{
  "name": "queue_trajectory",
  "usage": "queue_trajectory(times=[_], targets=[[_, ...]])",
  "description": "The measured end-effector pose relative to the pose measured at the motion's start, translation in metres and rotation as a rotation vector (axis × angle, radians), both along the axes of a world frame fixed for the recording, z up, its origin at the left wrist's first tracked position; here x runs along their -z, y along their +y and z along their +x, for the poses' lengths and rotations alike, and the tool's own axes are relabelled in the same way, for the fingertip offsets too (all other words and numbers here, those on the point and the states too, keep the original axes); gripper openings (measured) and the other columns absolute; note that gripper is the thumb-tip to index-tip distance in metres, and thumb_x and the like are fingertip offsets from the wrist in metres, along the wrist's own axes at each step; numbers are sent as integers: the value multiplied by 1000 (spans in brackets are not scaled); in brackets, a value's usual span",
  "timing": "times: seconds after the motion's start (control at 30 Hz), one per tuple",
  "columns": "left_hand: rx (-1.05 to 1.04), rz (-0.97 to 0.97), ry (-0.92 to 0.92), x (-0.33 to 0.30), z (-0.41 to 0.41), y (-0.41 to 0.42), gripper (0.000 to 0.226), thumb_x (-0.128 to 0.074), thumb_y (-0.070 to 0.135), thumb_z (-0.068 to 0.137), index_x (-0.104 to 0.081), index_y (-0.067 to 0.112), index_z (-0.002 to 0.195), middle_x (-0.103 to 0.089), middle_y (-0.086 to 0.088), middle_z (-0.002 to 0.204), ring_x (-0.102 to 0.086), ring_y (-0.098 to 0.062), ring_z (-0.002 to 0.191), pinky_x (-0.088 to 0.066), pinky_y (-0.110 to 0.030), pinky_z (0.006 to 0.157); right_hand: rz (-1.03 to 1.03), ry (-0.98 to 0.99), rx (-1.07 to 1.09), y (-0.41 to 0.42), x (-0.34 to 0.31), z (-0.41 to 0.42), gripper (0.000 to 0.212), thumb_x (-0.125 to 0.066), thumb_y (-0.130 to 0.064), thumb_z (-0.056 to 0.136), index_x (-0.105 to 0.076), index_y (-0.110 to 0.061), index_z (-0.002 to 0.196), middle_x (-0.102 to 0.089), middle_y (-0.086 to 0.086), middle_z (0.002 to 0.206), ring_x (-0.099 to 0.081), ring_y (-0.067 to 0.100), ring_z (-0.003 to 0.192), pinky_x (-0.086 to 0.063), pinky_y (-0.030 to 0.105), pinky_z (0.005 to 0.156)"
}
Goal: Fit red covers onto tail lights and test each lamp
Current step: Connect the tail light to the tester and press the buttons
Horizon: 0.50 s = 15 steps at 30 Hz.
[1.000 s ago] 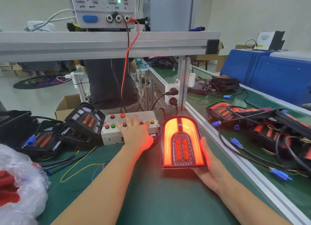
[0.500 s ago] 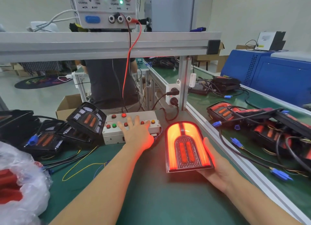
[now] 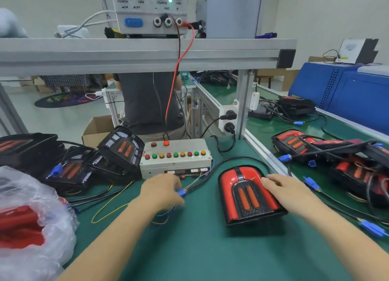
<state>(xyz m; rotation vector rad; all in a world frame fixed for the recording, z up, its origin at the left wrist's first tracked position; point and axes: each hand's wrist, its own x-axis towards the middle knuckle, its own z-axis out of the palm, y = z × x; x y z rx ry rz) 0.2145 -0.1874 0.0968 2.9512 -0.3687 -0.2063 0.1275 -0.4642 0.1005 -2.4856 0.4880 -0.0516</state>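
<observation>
Hands work low on the green surface (image 3: 200, 249) in the head view. The left hand (image 3: 161, 191) sits just in front of the grey button box (image 3: 175, 160), its fingers (image 3: 176, 185) curled and pinching a small blue connector (image 3: 181, 192) from which thin wires (image 3: 197, 180) run back toward the box. The right hand (image 3: 288, 193) lies on the right side of a tail light (image 3: 248, 195), with its fingers (image 3: 268, 180) fairly straight and close together on the red cover; whether the thumb hooks under the edge cannot be told from here. The tail light lies flat on the surface, face up and unlit, red cover fitted, rounded end pointing away from the person, with a black cable (image 3: 242, 159) looping around its far end.

Left of the box, several uncovered black lamp housings (image 3: 122, 149) are piled with their leads. At the near left edge a clear plastic bag (image 3: 31, 217) holds red covers. Beyond the aluminium rail on the right, more red-covered lamps (image 3: 294, 141) lie tangled in cables. On the shelf above stands a power supply (image 3: 150, 9) with a green indicator lit, and a red lead (image 3: 179, 70) hangs from it. Another person sits behind the frame.
</observation>
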Motion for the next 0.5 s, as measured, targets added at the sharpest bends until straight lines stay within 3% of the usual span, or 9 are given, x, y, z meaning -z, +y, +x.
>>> queue_trajectory(times=[0.17,0.23,0.33,0.5], targets=[[-61,-58,-106,18,-3,11,19,-63,26,83,-67,27,102,-67,2,105,-61,-22,97,-43,-28,71,-268,88,-8,11,-12,5,46,-36,-55,97,-55,-26,127,-60,1,130,-55,22,114,-45,33,92],[-29,-118,-158,16,-4,15,17,-62,23,83,-70,25,99,-69,3,94,-62,-23,91,-44,-28,70,-458,-36,-22,23,-17,6,44,-37,-52,98,-54,-25,128,-56,0,133,-53,22,117,-41,35,93],[44,-264,-273,9,-10,19,17,-63,19,81,-72,24,96,-67,8,79,-63,-20,85,-48,-27,72,-508,-311,-238,55,-17,12,43,-47,-45,97,-52,-28,135,-52,-8,138,-46,17,127,-29,33,102],[198,-428,-366,-1,-25,21,12,-67,16,77,-73,17,88,-71,2,77,-64,-19,79,-50,-30,75,-586,-297,-604,117,1,36,52,-49,-43,96,-38,-29,145,-42,-12,146,-31,11,137,2,41,117]])
